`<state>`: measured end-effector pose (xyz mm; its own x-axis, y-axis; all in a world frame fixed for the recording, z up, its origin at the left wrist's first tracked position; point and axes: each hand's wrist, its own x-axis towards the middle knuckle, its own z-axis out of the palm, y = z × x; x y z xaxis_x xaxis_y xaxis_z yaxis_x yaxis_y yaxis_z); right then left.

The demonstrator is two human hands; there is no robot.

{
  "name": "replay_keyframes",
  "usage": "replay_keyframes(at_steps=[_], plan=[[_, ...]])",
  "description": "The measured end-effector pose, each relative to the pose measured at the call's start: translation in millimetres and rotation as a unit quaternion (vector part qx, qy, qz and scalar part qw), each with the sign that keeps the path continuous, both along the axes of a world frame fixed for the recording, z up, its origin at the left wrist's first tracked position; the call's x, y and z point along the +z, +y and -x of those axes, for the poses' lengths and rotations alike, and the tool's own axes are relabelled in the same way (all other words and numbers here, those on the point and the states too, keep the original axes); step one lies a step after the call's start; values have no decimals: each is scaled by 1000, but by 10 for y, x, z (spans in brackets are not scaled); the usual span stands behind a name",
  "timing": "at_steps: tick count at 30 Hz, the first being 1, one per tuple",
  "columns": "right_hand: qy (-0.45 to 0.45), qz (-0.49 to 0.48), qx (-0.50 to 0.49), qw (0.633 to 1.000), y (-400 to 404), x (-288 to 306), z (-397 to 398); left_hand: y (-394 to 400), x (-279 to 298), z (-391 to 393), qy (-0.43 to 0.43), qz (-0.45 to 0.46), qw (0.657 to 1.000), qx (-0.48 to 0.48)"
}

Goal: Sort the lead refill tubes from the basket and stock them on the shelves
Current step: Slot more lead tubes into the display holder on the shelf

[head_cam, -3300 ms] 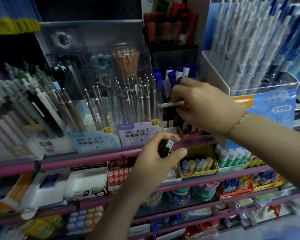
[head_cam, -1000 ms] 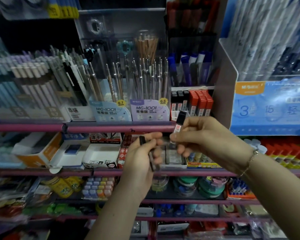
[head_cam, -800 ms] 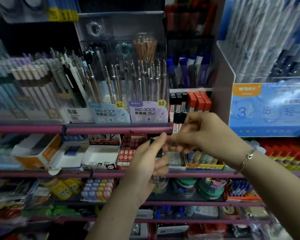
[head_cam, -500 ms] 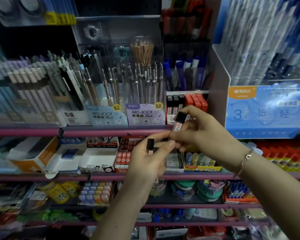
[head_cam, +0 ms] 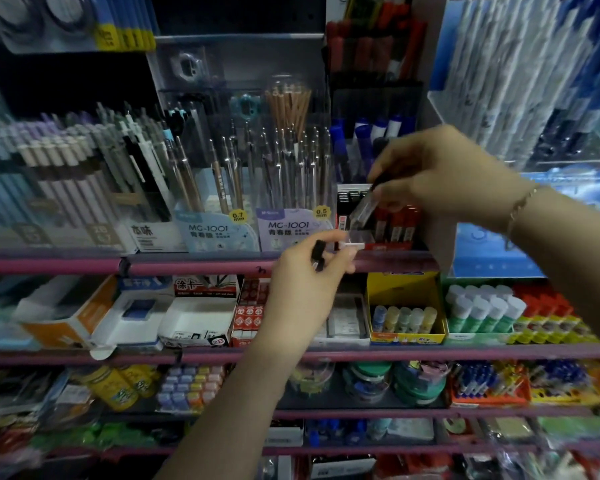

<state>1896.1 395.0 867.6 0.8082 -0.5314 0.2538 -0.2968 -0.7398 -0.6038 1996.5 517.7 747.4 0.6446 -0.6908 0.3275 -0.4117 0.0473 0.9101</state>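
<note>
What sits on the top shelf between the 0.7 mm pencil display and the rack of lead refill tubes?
The head view shows one thing there: the 0.5 mm MG-1001 pencil display, between the 0.7 mm display and the refill tube rack.

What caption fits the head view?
Right hand lowers a lead refill tube toward the shelf display; left hand holds another.

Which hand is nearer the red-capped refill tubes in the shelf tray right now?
Right. The right hand is just above the red-capped refill tubes, lowering a clear tube beside them. The left hand is lower and to their left, holding black-capped tubes.
</note>
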Motion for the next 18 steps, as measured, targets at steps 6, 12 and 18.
replay_keyframes(at_steps=[6, 12, 18], plan=[[105, 197, -11, 975, -92, 69, -248, -89, 43, -58, -158, -141, 977, -11], [147, 212, -18, 966, -196, 45, -362, -136, 69, -68, -193, -149, 970, -11], [152, 235, -17, 960, -204, -16, -381, -184, 44, -90, -197, -156, 968, -10]])
